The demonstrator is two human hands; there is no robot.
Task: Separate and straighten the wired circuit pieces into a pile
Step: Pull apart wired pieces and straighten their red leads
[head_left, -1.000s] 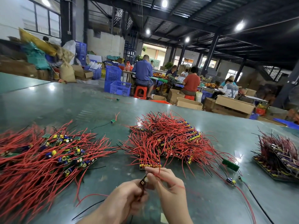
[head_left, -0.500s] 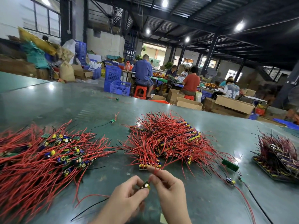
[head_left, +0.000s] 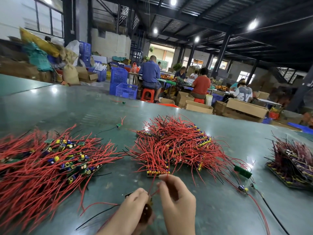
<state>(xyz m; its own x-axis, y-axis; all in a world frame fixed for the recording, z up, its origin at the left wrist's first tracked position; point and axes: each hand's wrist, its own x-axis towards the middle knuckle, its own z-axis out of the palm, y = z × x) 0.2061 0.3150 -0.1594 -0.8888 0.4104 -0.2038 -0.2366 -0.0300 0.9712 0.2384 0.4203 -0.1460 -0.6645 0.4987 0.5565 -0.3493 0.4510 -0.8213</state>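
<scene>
From the head camera we see our left hand low in the middle of the green table, fingers curled around a small circuit piece that sits mostly hidden in the grip, only a dark edge showing. Just beside it our right hand is raised a little higher, its fingertips pinching a red wire that runs down from them to the piece in the left hand. Directly beyond the right hand lies the middle pile of red-wired boards, its near edge just past our fingertips. To the left spreads a wider pile of wired boards with yellow and blue parts showing. Well apart at the right edge sits a darker stack. A loose green board and a small stray piece lie to the right of our hands. Farther off, people sit on stools at another table among blue crates and cardboard boxes.
</scene>
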